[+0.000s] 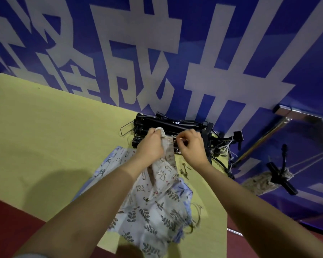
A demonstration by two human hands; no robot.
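Pinning the raised hem of the printed cloth [164, 175], by the look of it; a job for 2 hands. Left hand [151, 146] curled tight round the bunched top edge, lifted above the yellow table [45, 127], just in front of the black tripods [175, 124]. Rest of the cloth trailing down onto the leaf-print fabric [157, 216] heaped near the table's front edge. Right hand [191, 148] pinching a slim pin [183, 139] between thumb and forefinger, right at the hem, other fingers loosely tucked. Pin tip too small to place: in the weave or not, cannot tell.

To do it well: hold the hem taut with the left grip, with the left thumb out of the pin's path. Enter close to the edge and push along the fold, never toward the gripping fingers. Watch the spare pins [184, 171] lying on the table just below the right wrist, easy to sweep off with the forearm.
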